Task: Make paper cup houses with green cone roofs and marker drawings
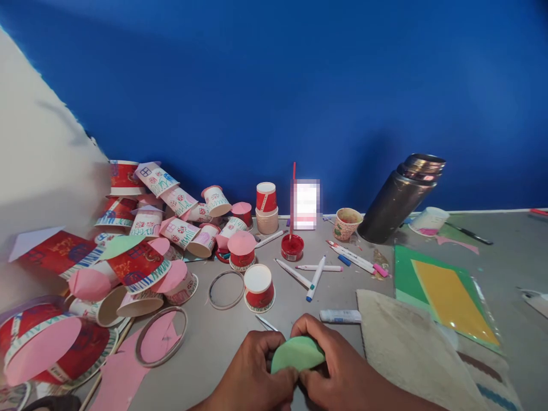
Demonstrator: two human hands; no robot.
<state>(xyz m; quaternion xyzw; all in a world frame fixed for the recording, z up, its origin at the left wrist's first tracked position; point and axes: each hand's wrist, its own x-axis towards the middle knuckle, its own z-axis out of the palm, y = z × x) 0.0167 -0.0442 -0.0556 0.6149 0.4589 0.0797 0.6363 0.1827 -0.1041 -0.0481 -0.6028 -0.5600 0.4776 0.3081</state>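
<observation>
A round piece of light green paper (297, 353) is gripped between my two hands at the bottom middle of the view. My left hand (259, 365) pinches its left side, thumb in front. On its right side my right hand (327, 357) is closed, with thumb and fingers near the left thumb. The paper looks bent, and its lower part is hidden by my thumbs. Just beyond stands a red paper cup (260, 290), upside down with its white base up. A glue stick (340, 316) lies beyond my right hand, and a thin pointed metal tool (266, 322) beyond my left.
Decorated paper cups (148, 228) with pink paper tops pile up at the left. Tape rings (226, 290), markers (315, 279) and a red paint pot (292, 249) lie mid-table. A dark flask (396, 200), a grey cloth (406, 342) and coloured paper (449, 297) occupy the right.
</observation>
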